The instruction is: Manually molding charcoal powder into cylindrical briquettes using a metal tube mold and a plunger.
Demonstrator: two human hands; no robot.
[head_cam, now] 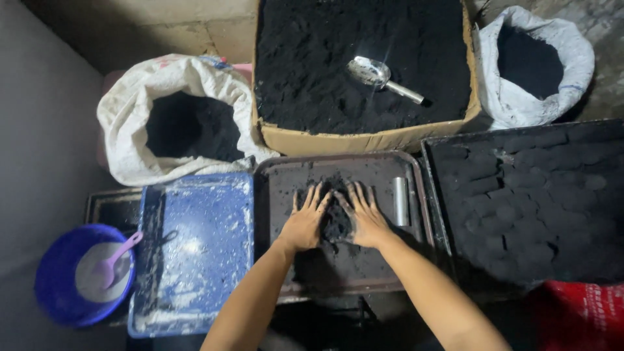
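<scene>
Two bare hands, left hand [305,224] and right hand [365,221], lie palms down with fingers spread wide, holding nothing, flanking a small heap of black powder [336,218] on the dark rectangular metal tray [279,195]. A short silver metal cylinder [401,201] lies just beside the right hand.

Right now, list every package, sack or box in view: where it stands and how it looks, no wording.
Cardboard box: top centre, brown, open, full of black powder, a metal scoop lying in it.
Left sack: upper left, white woven, rolled open, dark inside, faint coloured print.
Right sack: upper right, white-grey, open, black powder inside.
No screens or signs show.
</scene>
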